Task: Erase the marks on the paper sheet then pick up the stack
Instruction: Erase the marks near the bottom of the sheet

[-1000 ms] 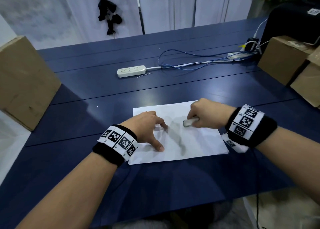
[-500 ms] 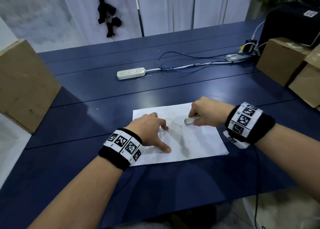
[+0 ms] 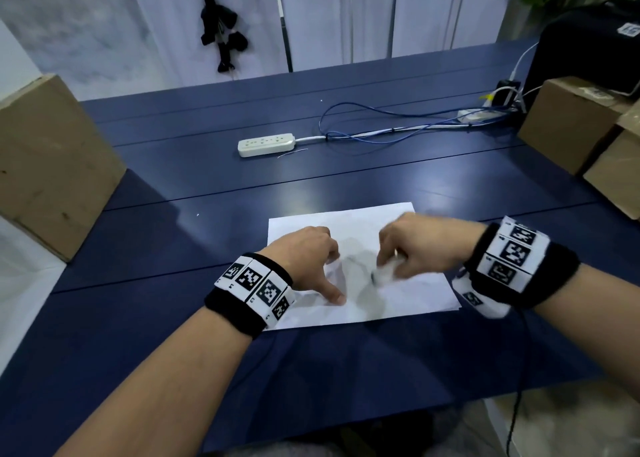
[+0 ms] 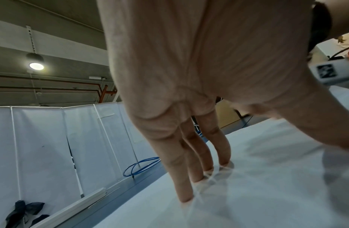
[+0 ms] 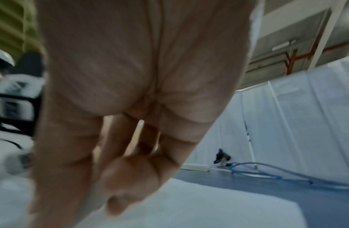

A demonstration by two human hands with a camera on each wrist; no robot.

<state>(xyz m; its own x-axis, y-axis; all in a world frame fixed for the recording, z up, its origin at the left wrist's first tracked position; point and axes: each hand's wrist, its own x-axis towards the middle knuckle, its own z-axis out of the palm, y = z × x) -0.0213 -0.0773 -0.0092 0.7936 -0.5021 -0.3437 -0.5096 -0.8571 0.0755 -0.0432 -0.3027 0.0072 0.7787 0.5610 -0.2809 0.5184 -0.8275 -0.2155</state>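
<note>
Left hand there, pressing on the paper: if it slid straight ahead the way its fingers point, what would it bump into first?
Probably nothing nearby: beyond the left hand lies the paper, then bare blue table, with the white power strip roughly in line. Depth is unclear.

white paper, navy table, b/w checkered wristbands

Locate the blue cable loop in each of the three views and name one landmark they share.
Head: blue cable loop on the far tabletop, right of the power strip.
Left wrist: lower middle, left of the fingers.
Right wrist: lower right, on the table.
Shared landmark: the white paper sheet.
</note>
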